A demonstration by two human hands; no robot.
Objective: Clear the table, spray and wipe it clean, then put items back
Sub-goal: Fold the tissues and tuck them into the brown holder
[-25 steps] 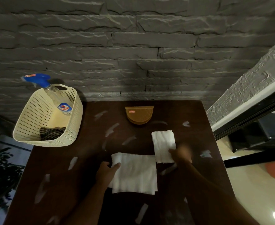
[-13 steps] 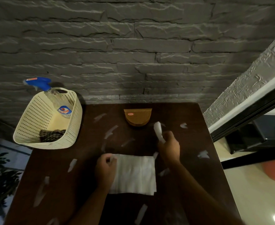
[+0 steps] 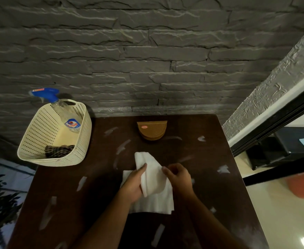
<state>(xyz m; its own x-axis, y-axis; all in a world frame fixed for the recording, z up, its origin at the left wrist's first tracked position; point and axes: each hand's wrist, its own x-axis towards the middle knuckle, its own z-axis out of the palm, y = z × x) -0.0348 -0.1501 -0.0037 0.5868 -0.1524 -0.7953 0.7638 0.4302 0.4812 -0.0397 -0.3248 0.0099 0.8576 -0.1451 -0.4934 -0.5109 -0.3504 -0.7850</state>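
At the far left a cream basket (image 3: 39,141) sits on the desk's (image 3: 79,203) back left corner, partly overhanging the edge. A spray bottle (image 3: 65,112) with a blue trigger head leans inside it, its head poking over the rim toward the wall, and a dark checked cloth (image 3: 58,150) lies bunched on the basket floor. White smears (image 3: 122,149) are scattered over the dark desk top. Near the middle, the left hand (image 3: 132,184) has its grip closed around a folded white tissue (image 3: 150,175), thumb on top, the tissue raised and angled away toward the wall. Under it a second tissue (image 3: 154,202) lies flat on the desk, close to the near edge. Behind both, against the wall side, a brown holder (image 3: 152,131) stands on the desk. Just right of the lifted tissue, the right hand (image 3: 179,178) has its fingers curled loosely, touching the tissue's right edge; whether it truly pinches it I cannot tell.
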